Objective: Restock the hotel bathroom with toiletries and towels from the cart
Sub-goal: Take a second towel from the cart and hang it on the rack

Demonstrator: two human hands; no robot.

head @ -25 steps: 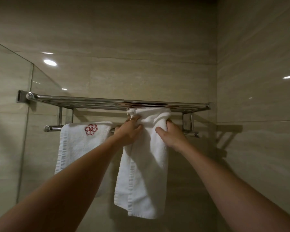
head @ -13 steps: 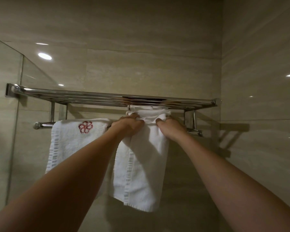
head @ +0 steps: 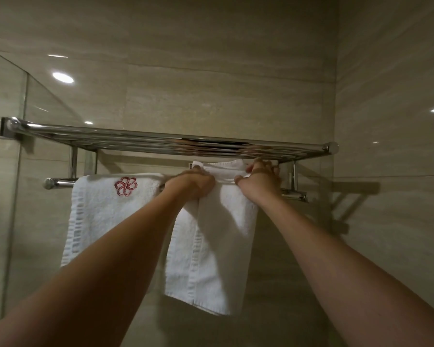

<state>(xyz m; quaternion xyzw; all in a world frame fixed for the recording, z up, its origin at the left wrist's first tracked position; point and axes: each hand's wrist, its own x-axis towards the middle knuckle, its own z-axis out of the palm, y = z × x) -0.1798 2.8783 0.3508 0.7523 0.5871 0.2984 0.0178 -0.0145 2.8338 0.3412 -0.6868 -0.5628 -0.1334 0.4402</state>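
A chrome towel rack (head: 161, 142) is fixed to the tiled wall, with a hanging bar (head: 58, 182) below its shelf. A white towel with a red emblem (head: 105, 209) hangs over the bar on the left. A second white towel (head: 218, 246) hangs to its right, its top edge bunched over the bar. My left hand (head: 191, 184) grips this second towel at its upper left. My right hand (head: 259, 182) pinches its upper right corner, fingers curled over the fold just under the shelf.
A glass shower panel (head: 5, 171) stands at the left, touching the rack's end. The tiled side wall (head: 391, 171) closes the corner on the right, close to the rack's right bracket (head: 293, 181).
My right hand has moved right and up along the towel's top edge, spreading the fold wider. My left hand stays gripping the towel's left side.
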